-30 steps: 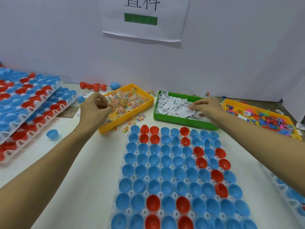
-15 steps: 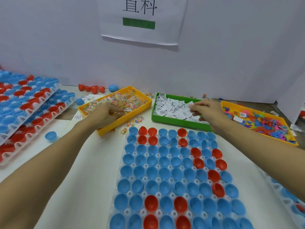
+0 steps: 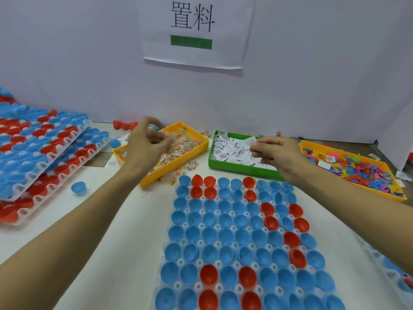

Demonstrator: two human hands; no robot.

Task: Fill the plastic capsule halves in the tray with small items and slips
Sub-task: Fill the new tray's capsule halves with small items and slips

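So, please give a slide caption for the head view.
Right hand pinches a paper slip above the green bin; capsule tray waits below.

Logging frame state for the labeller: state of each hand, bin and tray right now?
Left hand: raised over yellow bin, fingers curled, contents blurred.
Right hand: pinches a white paper slip over green bin.
Yellow bin: holds small clear packets.
Green bin: holds paper slips.
Orange bin: holds colourful toys.
Front tray: blue and red halves, open side up, all empty.
Left trays: stacked, loaded.
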